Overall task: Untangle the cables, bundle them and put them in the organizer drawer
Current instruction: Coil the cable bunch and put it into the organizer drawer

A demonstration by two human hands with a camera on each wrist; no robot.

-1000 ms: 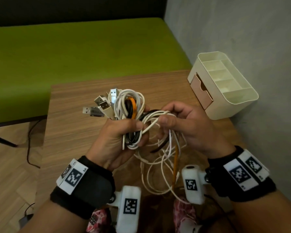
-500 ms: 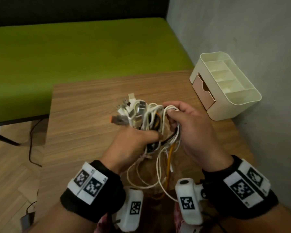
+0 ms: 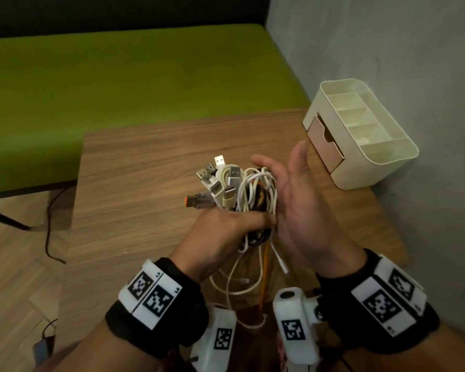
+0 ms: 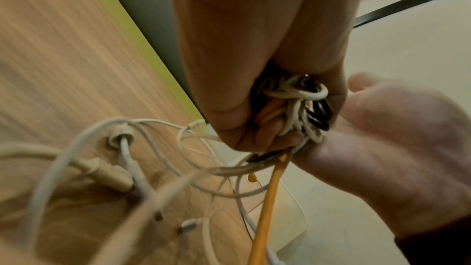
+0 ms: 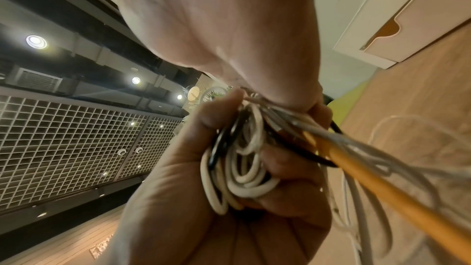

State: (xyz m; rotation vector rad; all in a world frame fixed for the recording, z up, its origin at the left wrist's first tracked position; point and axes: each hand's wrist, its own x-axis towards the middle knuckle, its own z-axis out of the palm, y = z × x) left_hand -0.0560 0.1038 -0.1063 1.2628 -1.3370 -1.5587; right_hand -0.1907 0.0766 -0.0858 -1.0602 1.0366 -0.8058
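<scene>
Cables bunched upright in my left fist, plugs up

Cables [image 3: 249, 194] stand roughly on end above the bench [image 3: 145, 162]: the long axis of the bunch runs up and down, with the metal plugs [image 3: 220, 181] fanned out at the top, leaning away from me and to my left. White loops make up most of the bundle, with black loops mixed in and one orange cable [image 3: 265, 267] hanging straight down below. The loose tails, white and orange, droop from the bottom of my fist toward my lap and swing clear of the bench.

My left hand [image 3: 220, 237] holds the bunch around its middle, fingers [image 4: 229, 124] curled tight around the coils. My right hand [image 3: 304, 210] is beside the bundle on its right, palm turned toward it, fingers [image 3: 297, 162] straight and spread, thumb up; its fingertips reach behind the top loops, and the palm lies against the white coils without gripping them.

The organizer [image 3: 360, 135] sits at the far right corner of the bench, close to the grey wall [image 3: 387, 49], well apart from my hands. Its drawer [image 3: 324, 143] faces left and is pulled out a little. My open right hand stands between the bundle and that drawer. A green bed [image 3: 118, 76] lies beyond the bench.
</scene>
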